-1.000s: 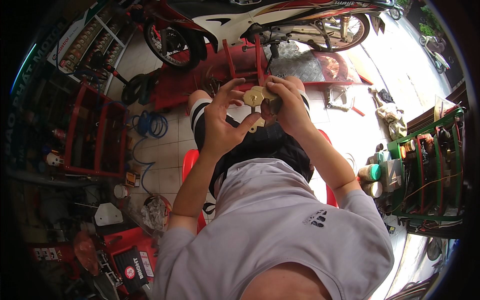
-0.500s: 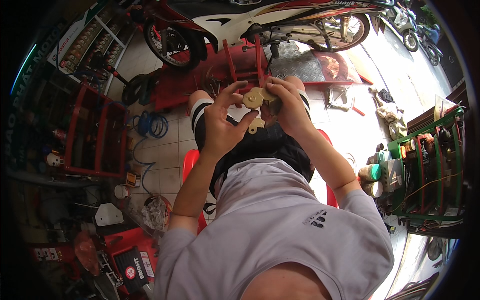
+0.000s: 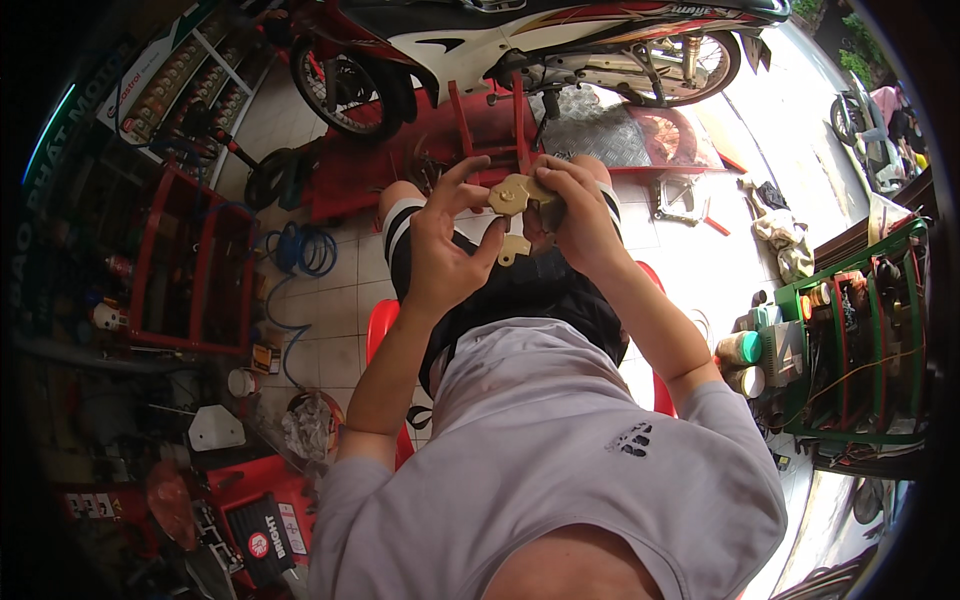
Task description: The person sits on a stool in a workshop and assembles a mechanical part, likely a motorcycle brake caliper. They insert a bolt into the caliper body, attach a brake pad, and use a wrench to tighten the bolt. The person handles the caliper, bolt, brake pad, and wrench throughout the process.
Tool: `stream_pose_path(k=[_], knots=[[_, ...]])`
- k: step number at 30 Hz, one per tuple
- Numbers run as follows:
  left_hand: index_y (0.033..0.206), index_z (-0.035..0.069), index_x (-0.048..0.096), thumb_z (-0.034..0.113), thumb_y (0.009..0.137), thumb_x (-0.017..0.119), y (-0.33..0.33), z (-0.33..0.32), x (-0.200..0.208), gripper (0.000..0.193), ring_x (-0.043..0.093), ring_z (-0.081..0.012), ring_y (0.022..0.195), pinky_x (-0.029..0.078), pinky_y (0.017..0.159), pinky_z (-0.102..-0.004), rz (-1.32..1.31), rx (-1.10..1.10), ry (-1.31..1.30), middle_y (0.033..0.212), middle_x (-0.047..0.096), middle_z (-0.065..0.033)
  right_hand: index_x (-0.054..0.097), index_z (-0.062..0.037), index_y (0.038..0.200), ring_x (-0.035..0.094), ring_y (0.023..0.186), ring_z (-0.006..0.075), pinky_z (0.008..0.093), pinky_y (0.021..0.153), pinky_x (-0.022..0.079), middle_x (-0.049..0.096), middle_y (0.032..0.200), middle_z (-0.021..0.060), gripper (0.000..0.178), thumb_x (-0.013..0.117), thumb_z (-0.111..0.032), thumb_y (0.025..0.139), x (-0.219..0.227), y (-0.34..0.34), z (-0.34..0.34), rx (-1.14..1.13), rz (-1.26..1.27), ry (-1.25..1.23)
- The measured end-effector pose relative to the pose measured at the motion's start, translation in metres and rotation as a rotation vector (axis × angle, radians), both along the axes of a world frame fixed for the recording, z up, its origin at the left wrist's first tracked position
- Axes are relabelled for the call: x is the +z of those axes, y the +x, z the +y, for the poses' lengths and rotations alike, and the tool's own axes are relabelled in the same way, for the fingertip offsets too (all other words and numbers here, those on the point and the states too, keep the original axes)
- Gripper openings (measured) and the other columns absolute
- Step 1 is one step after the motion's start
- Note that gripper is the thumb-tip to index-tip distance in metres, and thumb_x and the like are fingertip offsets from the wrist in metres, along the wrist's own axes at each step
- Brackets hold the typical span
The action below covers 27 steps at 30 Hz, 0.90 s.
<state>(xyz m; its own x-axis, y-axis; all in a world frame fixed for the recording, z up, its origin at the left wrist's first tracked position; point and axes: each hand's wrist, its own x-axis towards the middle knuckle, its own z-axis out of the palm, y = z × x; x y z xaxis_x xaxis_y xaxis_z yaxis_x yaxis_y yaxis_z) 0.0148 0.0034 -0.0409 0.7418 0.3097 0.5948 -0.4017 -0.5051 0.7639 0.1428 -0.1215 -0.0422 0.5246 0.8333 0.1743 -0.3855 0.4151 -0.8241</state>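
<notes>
Over my lap is a gold-coloured metal part that looks like a brake caliper [image 3: 511, 197], with a rounded body above and a flat lug with a hole below. My right hand [image 3: 585, 218] is closed round its right side, the thumb and index finger near the top. From the left, my left hand [image 3: 447, 243] grips the caliper between curved fingers and thumb; the thumb tip lies just above the lug, while the index finger reaches past the top. The caliper's right end is hidden by my right fingers.
Ahead, a motorbike [image 3: 440, 50] stands over a red lift platform [image 3: 350, 175]. A coiled blue hose [image 3: 305, 250] and red cabinet [image 3: 190, 270] are on the left. To the right are a green rack [image 3: 860, 330], a green-lidded jar [image 3: 740, 347] and a cloth bundle [image 3: 783, 240].
Both hands and the caliper stay almost in place, with only a slight shift. On the street at far right, the passing motorbikes and people have changed.
</notes>
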Motion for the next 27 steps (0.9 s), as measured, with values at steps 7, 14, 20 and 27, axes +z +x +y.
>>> stream_pose_path(k=[7,14,20,27], knots=[[0.135,-0.001,0.04,-0.005,0.074,0.072,0.0,-0.0033,-0.0012,0.07,0.06,-0.0144,0.097,0.041,0.093,-0.031,0.008,0.024,-0.053,0.107,0.063,-0.0095,0.051,-0.0042,0.082,0.054,0.046,0.0155,0.0264,0.042,0.042,0.056,0.068,0.0068,0.017,0.049,-0.016,0.095,0.0004,-0.0015,-0.0001,0.0,0.001,0.001],[0.136,0.0,0.038,-0.005,0.074,0.075,0.0006,-0.001,-0.002,0.073,0.058,-0.0148,0.105,0.042,0.097,-0.0331,-0.034,0.019,0.099,0.112,0.061,-0.008,0.051,-0.0041,0.083,0.053,0.045,0.0153,0.0261,0.042,0.041,0.056,0.067,0.007,0.017,0.049,-0.016,0.095,-0.0023,0.0,0.0013,-0.007,-0.007,0.008],[0.133,0.0,0.045,-0.006,0.075,0.065,0.0021,-0.0062,-0.0007,0.061,0.063,-0.0144,0.086,0.045,0.079,-0.0276,-0.057,0.079,0.025,0.09,0.069,-0.0092,0.051,-0.0045,0.083,0.053,0.045,0.0152,0.0258,0.042,0.041,0.056,0.067,0.007,0.017,0.048,-0.016,0.095,-0.0038,-0.0005,0.0006,-0.008,0.0,0.005],[0.135,0.0,0.042,-0.006,0.073,0.074,-0.0007,-0.0016,-0.0009,0.071,0.058,-0.0149,0.107,0.044,0.095,-0.0315,-0.014,-0.028,-0.008,0.11,0.062,-0.0078,0.051,-0.0041,0.083,0.054,0.045,0.0156,0.0261,0.041,0.041,0.056,0.067,0.007,0.017,0.048,-0.016,0.095,-0.0022,0.0005,0.0017,-0.014,-0.007,0.002]])
